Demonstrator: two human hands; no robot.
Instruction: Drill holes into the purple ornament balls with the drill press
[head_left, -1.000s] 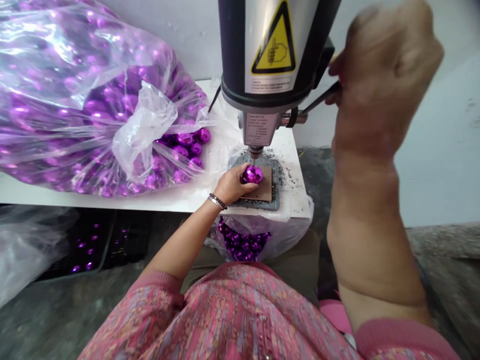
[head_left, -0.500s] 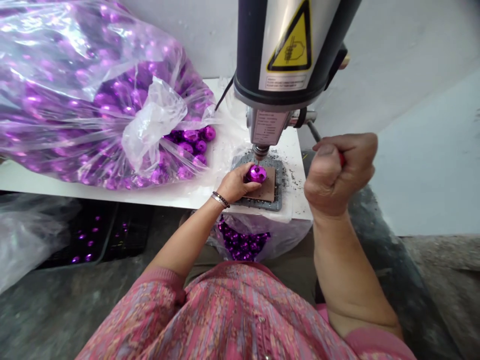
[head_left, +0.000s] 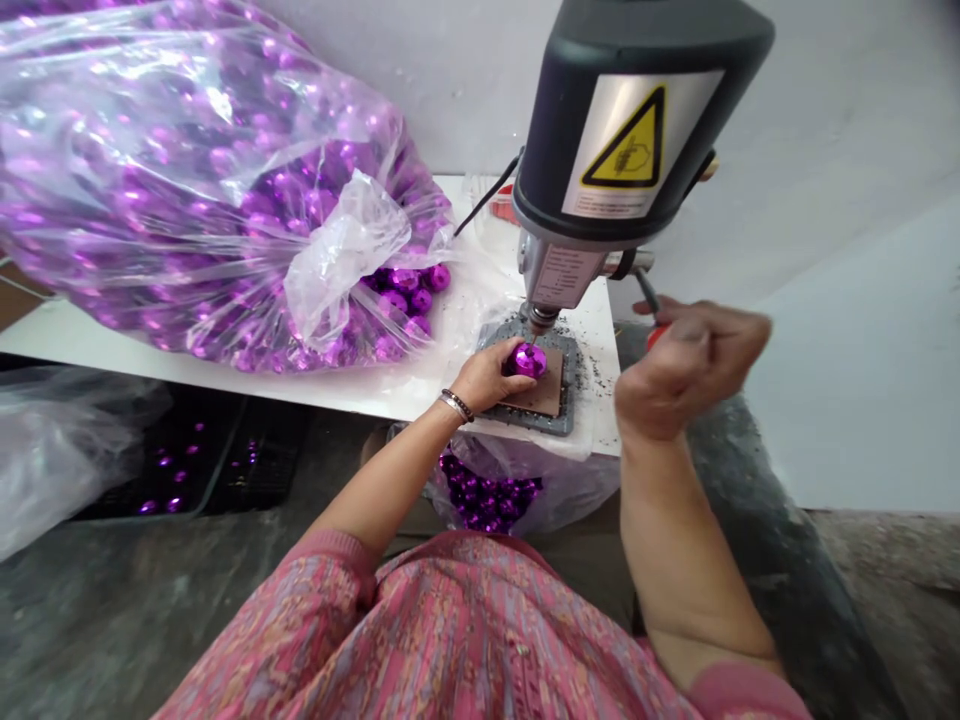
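Note:
My left hand [head_left: 487, 378] grips a shiny purple ball [head_left: 529, 361] between thumb and fingers. The ball rests on a brown board [head_left: 547, 392] laid over the grey base [head_left: 564, 422] of a drill press [head_left: 568, 215]. Right above the ball is the drill chuck [head_left: 541, 318]; the bit points down at the ball's top, and whether it has gone in I cannot tell. My right hand [head_left: 679, 370] is wrapped round the red-gripped feed lever [head_left: 654, 318] on the press's right side.
A large clear plastic bag [head_left: 187, 190] full of purple balls covers the table's left. Loose balls [head_left: 420, 300] spill from its mouth. Dark shavings [head_left: 596, 365] lie around the base. Below the table edge hangs another bag of balls [head_left: 491, 490]. Black crates [head_left: 180, 460] stand on the floor, left.
My right hand has moved slightly with the lever. The camera view has shifted, showing more of the drill press. My left hand still holds the ball under the bit.

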